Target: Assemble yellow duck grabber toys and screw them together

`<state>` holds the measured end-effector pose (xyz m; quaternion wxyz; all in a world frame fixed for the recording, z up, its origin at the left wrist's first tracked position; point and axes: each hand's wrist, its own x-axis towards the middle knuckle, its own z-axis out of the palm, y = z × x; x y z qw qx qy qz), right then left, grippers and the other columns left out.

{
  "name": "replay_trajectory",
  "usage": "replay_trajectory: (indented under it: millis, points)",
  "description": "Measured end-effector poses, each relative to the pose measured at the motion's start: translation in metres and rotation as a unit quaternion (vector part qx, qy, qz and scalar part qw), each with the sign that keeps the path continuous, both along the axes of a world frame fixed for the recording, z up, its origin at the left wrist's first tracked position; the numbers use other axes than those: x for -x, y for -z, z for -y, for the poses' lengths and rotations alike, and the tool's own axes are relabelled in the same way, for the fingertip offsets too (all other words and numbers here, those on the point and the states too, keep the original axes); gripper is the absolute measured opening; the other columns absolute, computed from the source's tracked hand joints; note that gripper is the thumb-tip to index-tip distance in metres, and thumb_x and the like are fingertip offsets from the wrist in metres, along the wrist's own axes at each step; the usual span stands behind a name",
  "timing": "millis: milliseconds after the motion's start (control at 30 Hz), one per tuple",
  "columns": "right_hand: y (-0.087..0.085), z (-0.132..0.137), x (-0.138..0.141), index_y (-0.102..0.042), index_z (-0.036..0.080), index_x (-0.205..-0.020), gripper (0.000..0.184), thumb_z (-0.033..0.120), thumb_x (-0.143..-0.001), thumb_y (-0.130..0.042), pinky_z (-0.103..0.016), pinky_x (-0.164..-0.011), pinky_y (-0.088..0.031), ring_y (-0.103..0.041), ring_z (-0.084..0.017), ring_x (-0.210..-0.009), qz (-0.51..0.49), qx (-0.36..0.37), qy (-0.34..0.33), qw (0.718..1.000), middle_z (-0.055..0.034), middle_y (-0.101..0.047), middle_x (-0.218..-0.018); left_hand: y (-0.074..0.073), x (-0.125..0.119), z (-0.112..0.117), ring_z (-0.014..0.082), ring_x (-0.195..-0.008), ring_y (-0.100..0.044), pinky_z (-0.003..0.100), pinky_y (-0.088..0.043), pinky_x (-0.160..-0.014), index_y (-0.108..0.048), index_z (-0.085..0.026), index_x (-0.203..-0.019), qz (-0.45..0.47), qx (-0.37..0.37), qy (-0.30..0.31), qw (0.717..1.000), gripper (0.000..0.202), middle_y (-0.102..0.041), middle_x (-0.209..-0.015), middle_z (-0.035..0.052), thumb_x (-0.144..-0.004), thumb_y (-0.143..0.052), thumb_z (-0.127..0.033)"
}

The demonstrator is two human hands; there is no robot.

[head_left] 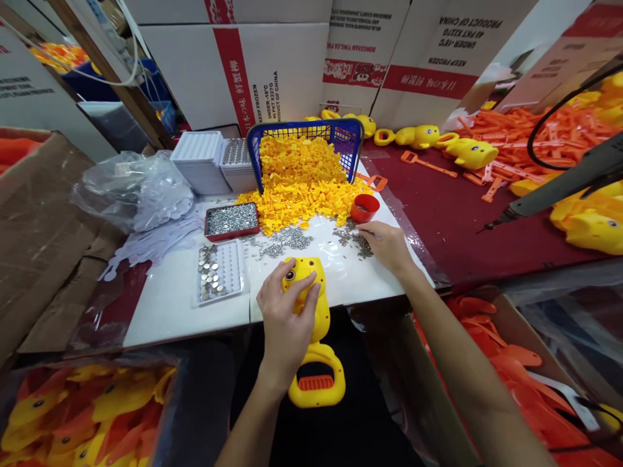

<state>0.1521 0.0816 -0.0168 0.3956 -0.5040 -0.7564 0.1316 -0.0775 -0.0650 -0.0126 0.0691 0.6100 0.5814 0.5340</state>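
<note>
My left hand (285, 314) is wrapped around a yellow plastic toy (314, 324) with an eye and an orange-lined handle, holding it at the near edge of the white board (170, 305). My right hand (384, 243) reaches forward to a scatter of small metal screws (357, 243), fingers curled down onto them in a pinch. What the fingertips hold is too small to make out. A small red cup (364, 207) stands just beyond that hand.
A tipped blue basket (341, 133) spills small yellow parts (302, 181). A red tin of screws (232, 220) and a tray of round metal discs (217, 272) lie left. Yellow toys and orange parts cover the red table (448, 214) on the right; cardboard boxes stand behind.
</note>
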Motion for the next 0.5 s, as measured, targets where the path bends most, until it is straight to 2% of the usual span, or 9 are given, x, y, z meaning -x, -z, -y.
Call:
replay_trajectory:
  millis: [167, 300, 367, 400, 500]
  points:
    - [-0.013, 0.019, 0.013, -0.078, 0.024, -0.084, 0.011, 0.03, -0.084, -0.069, -0.047, -0.092, -0.056, -0.072, -0.027, -0.094, -0.139, 0.022, 0.029, 0.99, -0.0077, -0.08, -0.096, -0.002, -0.002, -0.005, 0.0292, -0.115, -0.066, 0.049, -0.049, -0.096, -0.078, -0.025, -0.097, -0.051, -0.024, -0.009, 0.998, 0.011, -0.069, -0.118, 0.0098, -0.095, -0.067, -0.027]
    - [-0.014, 0.059, 0.053, -0.079, 0.024, -0.086, 0.018, 0.041, -0.083, -0.074, -0.037, -0.074, -0.06, -0.073, -0.021, -0.078, -0.26, 0.108, 0.002, 0.959, -0.0047, -0.08, -0.084, -0.002, -0.005, -0.008, 0.0291, -0.114, -0.066, 0.048, -0.048, -0.095, -0.077, -0.025, -0.096, -0.07, -0.034, -0.013, 0.997, 0.01, -0.069, -0.116, 0.0098, -0.094, -0.068, -0.027]
    - [-0.013, 0.081, 0.077, -0.079, 0.024, -0.087, 0.022, 0.045, -0.083, -0.074, -0.034, -0.072, -0.061, -0.074, -0.019, -0.077, -0.317, 0.155, -0.011, 0.935, -0.0041, -0.079, -0.084, -0.002, -0.006, -0.009, 0.0296, -0.115, -0.065, 0.049, -0.048, -0.098, -0.075, -0.024, -0.103, -0.075, -0.041, -0.014, 0.996, 0.012, -0.07, -0.115, 0.01, -0.093, -0.069, -0.026]
    - [-0.013, 0.09, 0.088, -0.079, 0.024, -0.087, 0.022, 0.045, -0.081, -0.076, -0.032, -0.072, -0.061, -0.074, -0.018, -0.077, -0.366, 0.194, -0.019, 0.91, -0.0035, -0.079, -0.085, -0.002, -0.006, -0.009, 0.0295, -0.116, -0.065, 0.049, -0.048, -0.099, -0.074, -0.023, -0.109, -0.076, -0.048, -0.018, 0.996, 0.017, -0.071, -0.114, 0.01, -0.093, -0.069, -0.025]
    - [-0.018, 0.108, 0.109, -0.079, 0.025, -0.081, 0.022, 0.037, -0.066, -0.089, -0.028, -0.076, -0.06, -0.073, -0.016, -0.08, -0.547, 0.33, -0.029, 0.769, -0.0012, -0.079, -0.084, -0.003, -0.005, -0.01, 0.0286, -0.114, -0.066, 0.047, -0.05, -0.099, -0.068, -0.021, -0.121, -0.092, -0.073, -0.02, 0.993, 0.028, -0.073, -0.111, 0.0102, -0.093, -0.068, -0.02]
